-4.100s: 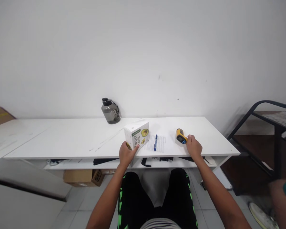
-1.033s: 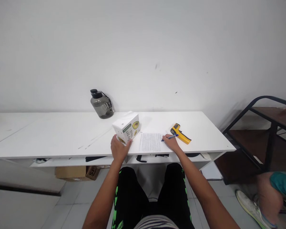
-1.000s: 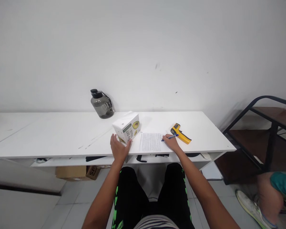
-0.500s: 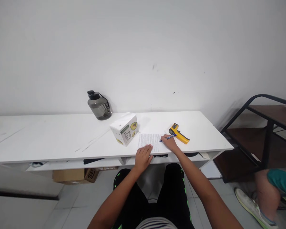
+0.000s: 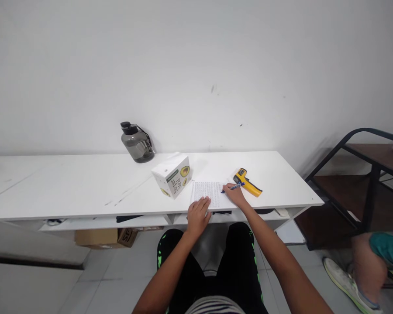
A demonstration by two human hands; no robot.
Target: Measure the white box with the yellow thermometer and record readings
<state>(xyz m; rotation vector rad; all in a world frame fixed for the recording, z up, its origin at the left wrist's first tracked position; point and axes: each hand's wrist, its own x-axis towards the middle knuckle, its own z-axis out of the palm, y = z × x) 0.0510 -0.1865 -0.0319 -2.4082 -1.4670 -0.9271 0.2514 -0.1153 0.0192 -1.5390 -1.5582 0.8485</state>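
Note:
A sheet of paper [image 5: 207,189] covered in rows of handwriting lies near the front edge of the white desk [image 5: 85,183]. My left hand [image 5: 198,213] rests flat on its lower left part, fingers stretched out. In my right hand [image 5: 235,194] is a blue pen [image 5: 238,186], pinched between the fingers, its tip at the right side of the sheet. Just right of that hand lies a yellow and black infrared thermometer [image 5: 249,183]. Left of the paper stands a white box [image 5: 172,174] with avocado pictures and the words "Super Meal".
A grey water bottle [image 5: 137,144] with a black cap stands by the wall. Beneath the desk are an open shelf and a cardboard box [image 5: 98,237]. At right is a dark metal-framed rack [image 5: 370,187]; another person's leg and shoe [image 5: 347,281] show beside it.
The view has shifted very slightly. My left hand stays on the paper and the pen remains in my right hand, with hardly any movement.

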